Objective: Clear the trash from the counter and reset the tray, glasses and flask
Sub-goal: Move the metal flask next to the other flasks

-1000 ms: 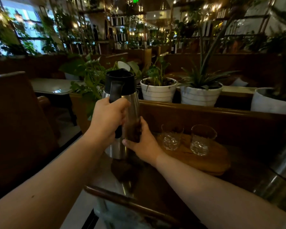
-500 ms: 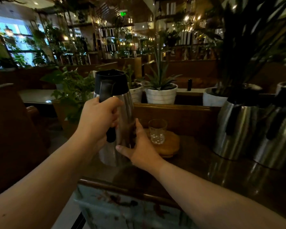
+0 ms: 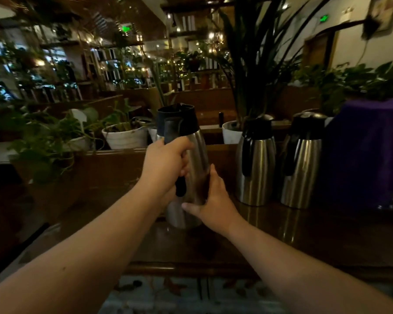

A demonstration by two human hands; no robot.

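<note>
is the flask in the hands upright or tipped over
Upright, leaning slightly. The flask has its black top up and base low; the left hand grips its handle and the right hand steadies its side.

Left hand (image 3: 166,164) gripping the black handle of a steel flask (image 3: 191,155), right hand (image 3: 211,202) steadying its side, two more flasks (image 3: 279,162) standing on the dark tabletop (image 3: 327,234)

— What sort of place is this?

— A restaurant or café, dimly lit. Beyond the dark wooden bench (image 3: 304,234) run wooden booth partitions (image 3: 127,100), string lights (image 3: 132,69) and shelving.

— Anything else?

— Two steel flasks (image 3: 256,159) stand together at the back of the bench, potted plants (image 3: 125,134) line the ledge behind it, and green exit signs (image 3: 324,18) glow above.
</note>
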